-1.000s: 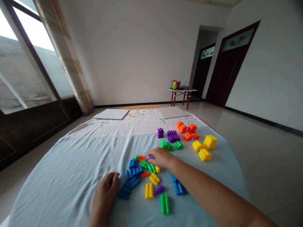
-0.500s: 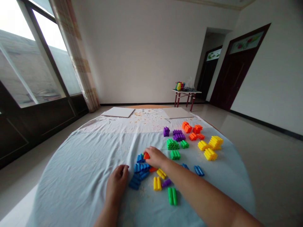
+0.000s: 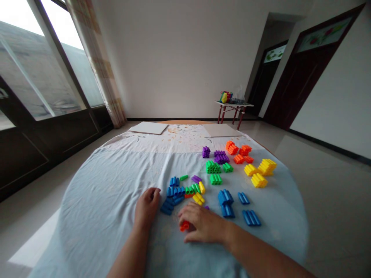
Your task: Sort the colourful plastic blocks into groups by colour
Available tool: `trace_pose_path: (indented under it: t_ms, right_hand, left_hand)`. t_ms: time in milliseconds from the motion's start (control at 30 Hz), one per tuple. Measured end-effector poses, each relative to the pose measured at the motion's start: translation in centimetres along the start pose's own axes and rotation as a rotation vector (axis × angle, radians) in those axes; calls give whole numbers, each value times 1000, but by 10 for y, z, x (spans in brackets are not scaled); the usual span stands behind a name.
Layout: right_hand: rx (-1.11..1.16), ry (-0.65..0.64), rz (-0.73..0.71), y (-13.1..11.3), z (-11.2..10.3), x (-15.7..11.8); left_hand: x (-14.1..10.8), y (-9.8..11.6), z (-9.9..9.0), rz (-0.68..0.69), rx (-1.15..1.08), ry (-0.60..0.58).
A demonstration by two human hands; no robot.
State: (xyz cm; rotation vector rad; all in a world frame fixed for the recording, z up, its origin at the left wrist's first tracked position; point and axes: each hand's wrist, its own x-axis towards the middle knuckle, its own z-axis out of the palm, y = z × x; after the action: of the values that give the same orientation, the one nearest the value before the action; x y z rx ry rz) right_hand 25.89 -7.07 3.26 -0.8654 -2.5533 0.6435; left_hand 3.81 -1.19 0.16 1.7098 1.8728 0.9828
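Note:
My right hand (image 3: 198,224) is curled round a small orange block (image 3: 184,226) low over the front of the cloth. My left hand (image 3: 147,204) rests on the cloth with its fingers curled, left of the blue blocks (image 3: 175,191); whether anything is inside it is hidden. Between and beyond the hands lie green blocks (image 3: 193,189), a yellow pair (image 3: 198,199), a single yellow block (image 3: 202,187), a purple block (image 3: 196,179) and a lone green block (image 3: 183,178). Part of another orange block shows under the green ones.
Sorted groups stand to the right: purple (image 3: 221,157), green (image 3: 213,167), orange (image 3: 232,148), yellow (image 3: 267,166) and blue (image 3: 225,197). Two flat boards (image 3: 148,127) lie at the far edge of the cloth (image 3: 110,181). A small side table (image 3: 234,104) stands by the wall.
My right hand has come back toward me with the orange block, uncovering green, yellow and purple blocks. My left hand stays beside the blue blocks. The view has tilted slightly.

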Motion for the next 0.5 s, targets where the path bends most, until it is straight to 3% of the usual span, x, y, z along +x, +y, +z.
trace_pose_path:
  t_ms: [133,267,400,500]
  right_hand:
    - [-39,34,82,-4,-10,-4]
    - [-160,-12,173,-8,-10,-4]
    - [-225,-63,97,-3,-1,-1]
    - [-147,-6,17,3,-10,-2]
  left_hand:
    - [0,0,-1,-10,-2,-1]
    - [3,-7,-1,-16,-11,-23]
    - [10,-13,-1,-72,-33,-40]
    - [16,-17,-3,-94,-59,-37]
